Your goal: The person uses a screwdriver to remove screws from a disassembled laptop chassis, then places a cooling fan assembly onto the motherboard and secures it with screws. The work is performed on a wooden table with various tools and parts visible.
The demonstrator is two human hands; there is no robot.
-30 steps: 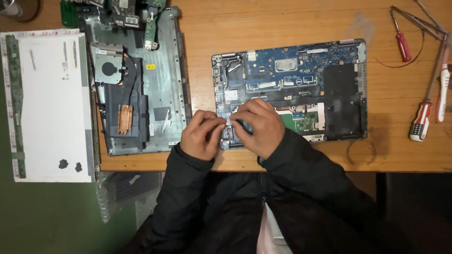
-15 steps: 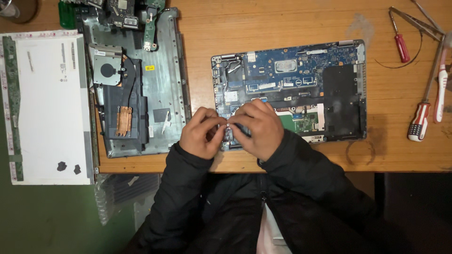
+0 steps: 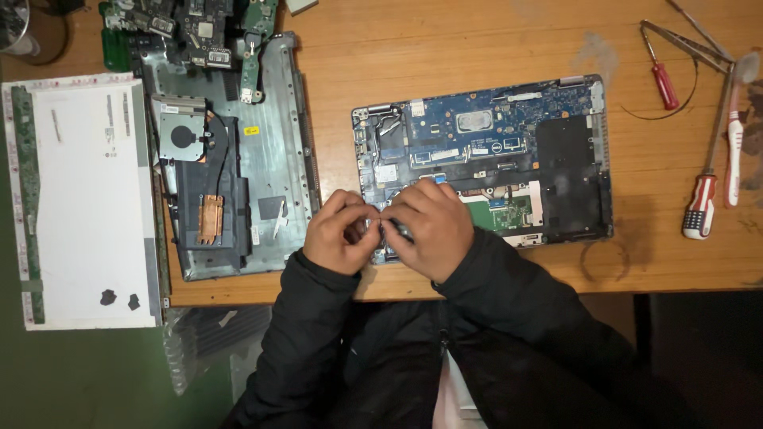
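— While both hands meet at the near edge of the wooden table [image 3: 477, 48], what are they doing?

— The left hand [image 3: 340, 233] and the right hand [image 3: 429, 226] are pressed together, fingertips pinching something small at the near left corner of the opened laptop [image 3: 485, 159]. What the pinched part is cannot be told; the fingers hide it.

— How far along does the strip-down look?

— Judging by how things lie, well along but not finished. The laptop's cover is off, its blue circuit board bare, yet the board sits in its shell, with a green board and a black panel also in place. So removal of the inner parts seems left to do.

— And to the left?

— A second, grey laptop shell [image 3: 270, 151] lies just beside the left hand, with a fan [image 3: 181, 137] and a copper heat pipe in it. Further left lies a white screen panel [image 3: 87, 199], overhanging the table edge.

— Beyond that?

— Loose green boards [image 3: 199, 24] sit at the far left corner. Well apart on the right lie a red-and-white screwdriver [image 3: 703, 199], a small red screwdriver [image 3: 661, 75] and tweezers [image 3: 687, 44], all untouched.
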